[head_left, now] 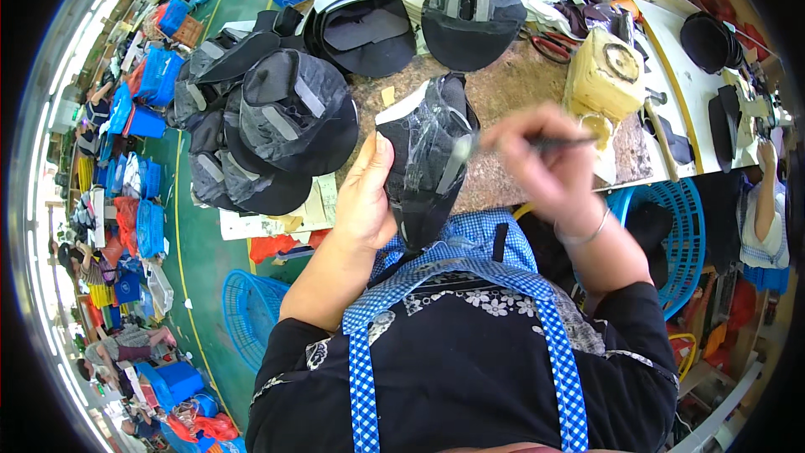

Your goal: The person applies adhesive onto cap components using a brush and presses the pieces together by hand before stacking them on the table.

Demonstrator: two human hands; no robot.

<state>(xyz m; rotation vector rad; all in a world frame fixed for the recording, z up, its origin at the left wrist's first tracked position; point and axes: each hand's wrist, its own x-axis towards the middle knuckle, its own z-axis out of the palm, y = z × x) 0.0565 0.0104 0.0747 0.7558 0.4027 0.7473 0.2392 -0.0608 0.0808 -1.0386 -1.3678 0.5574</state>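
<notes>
My left hand (369,193) grips the near left side of a black cap (423,138), thumb along its edge. The cap stands on end over the bench's front edge, with a white strip on its upper left rim and a shiny, wet-looking surface. My right hand (549,159), blurred by motion, is closed around a brush (461,151). Its pale tip meets the cap's right side, and its dark handle sticks out to the right of my fingers. Beyond that hand stands a block-like pot (605,75) crusted with yellow glue.
Several black caps with grey strips (293,109) are piled on the bench's left; another cap (474,17) sits at the back. Red-handled scissors (551,48) lie on the stained worktop (511,84). Blue plastic baskets (692,235) flank me below. Co-workers (765,210) are farther off.
</notes>
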